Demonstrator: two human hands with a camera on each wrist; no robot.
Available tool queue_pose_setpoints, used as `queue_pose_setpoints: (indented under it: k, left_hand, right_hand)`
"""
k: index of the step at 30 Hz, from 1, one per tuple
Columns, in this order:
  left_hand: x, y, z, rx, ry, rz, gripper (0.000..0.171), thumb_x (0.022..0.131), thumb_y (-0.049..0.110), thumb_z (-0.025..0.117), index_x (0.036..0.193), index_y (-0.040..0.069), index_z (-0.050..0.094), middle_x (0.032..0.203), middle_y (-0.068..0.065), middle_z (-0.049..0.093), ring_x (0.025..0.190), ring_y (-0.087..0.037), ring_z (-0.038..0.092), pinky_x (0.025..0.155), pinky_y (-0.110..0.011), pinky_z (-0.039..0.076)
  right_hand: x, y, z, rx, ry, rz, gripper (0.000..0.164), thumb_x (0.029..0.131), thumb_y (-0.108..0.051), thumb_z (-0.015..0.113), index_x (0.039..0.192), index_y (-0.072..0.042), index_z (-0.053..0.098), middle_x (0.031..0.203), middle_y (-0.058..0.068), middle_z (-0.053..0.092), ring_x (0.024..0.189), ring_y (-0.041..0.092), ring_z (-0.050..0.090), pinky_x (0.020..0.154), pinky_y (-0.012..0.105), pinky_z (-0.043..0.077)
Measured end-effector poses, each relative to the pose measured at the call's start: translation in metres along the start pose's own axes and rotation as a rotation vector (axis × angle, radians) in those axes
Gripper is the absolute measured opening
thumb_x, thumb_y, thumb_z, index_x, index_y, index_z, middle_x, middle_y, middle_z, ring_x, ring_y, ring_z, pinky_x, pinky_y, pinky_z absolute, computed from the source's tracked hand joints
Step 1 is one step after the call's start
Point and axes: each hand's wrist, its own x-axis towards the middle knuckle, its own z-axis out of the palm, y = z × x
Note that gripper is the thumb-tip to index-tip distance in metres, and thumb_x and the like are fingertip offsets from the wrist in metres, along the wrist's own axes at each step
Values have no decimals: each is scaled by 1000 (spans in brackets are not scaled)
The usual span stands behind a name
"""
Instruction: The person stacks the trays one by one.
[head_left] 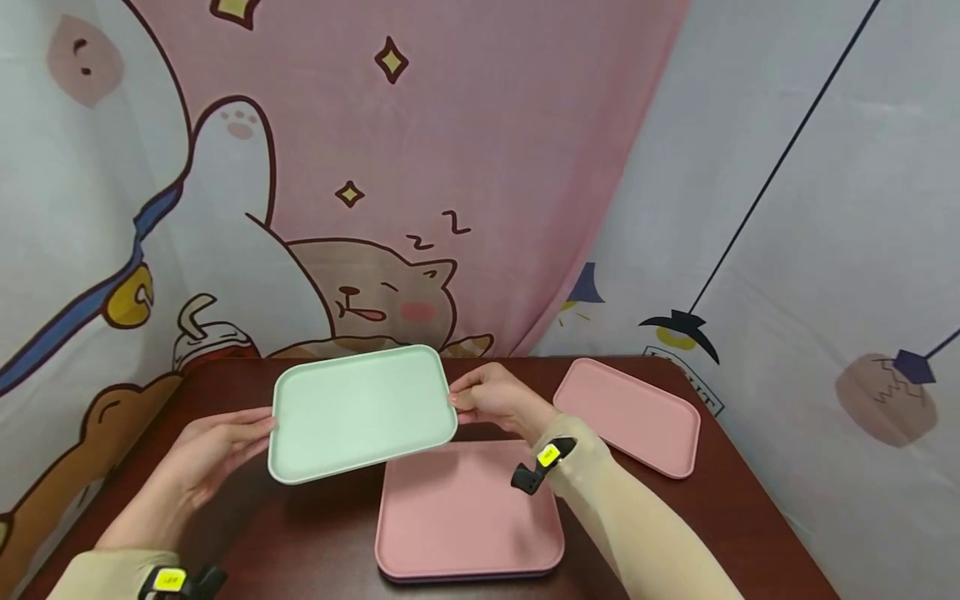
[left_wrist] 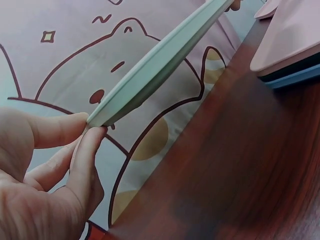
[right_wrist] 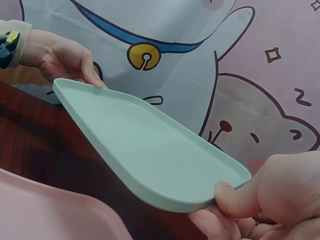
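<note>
A pale green rectangular tray [head_left: 363, 414] is held in the air, tilted, its right end higher than its left. My left hand [head_left: 213, 450] pinches its left short edge; the left wrist view shows thumb and fingers [left_wrist: 87, 155] on the rim. At the opposite short edge my right hand [head_left: 498, 400] pinches the rim, the thumb [right_wrist: 225, 192] on top in the right wrist view. Below and to the right of the green tray lies a larger pink tray [head_left: 471, 517], on top of a stack.
A narrower pink tray [head_left: 630, 417] lies at the right back of the dark wooden table [head_left: 300, 550]. Under the large pink tray, the left wrist view shows a dark layer and a blue tray [left_wrist: 295, 77]. A cartoon-printed curtain [head_left: 525, 167] hangs behind the table.
</note>
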Motion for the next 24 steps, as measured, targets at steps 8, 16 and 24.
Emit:
queue_pose_setpoints:
  k: [8, 16, 24]
  left_hand:
    - [3, 5, 17, 10, -3, 15, 34, 100, 1, 71, 132, -11, 65, 108, 1, 74, 98, -11, 73, 90, -31, 61]
    - [5, 6, 39, 62, -12, 13, 52, 100, 4, 72, 143, -19, 51, 113, -3, 73, 99, -14, 74, 90, -33, 61]
    - [5, 7, 51, 69, -39, 26, 50, 100, 2, 70, 141, -21, 52, 115, -6, 73, 100, -14, 74, 91, -33, 61]
  right_hand:
    - [-20, -4, -14, 13, 10, -4, 19, 97, 7, 70, 113, 17, 67, 94, 17, 70, 81, 21, 73, 77, 38, 65]
    - [-42, -3, -30, 47, 12, -15, 20, 96, 13, 67, 114, 20, 63, 88, 14, 72, 79, 21, 73, 78, 43, 65]
    - [-62, 1, -39, 78, -4, -25, 18, 96, 13, 66, 112, 19, 61, 87, 13, 72, 78, 19, 73, 76, 39, 66]
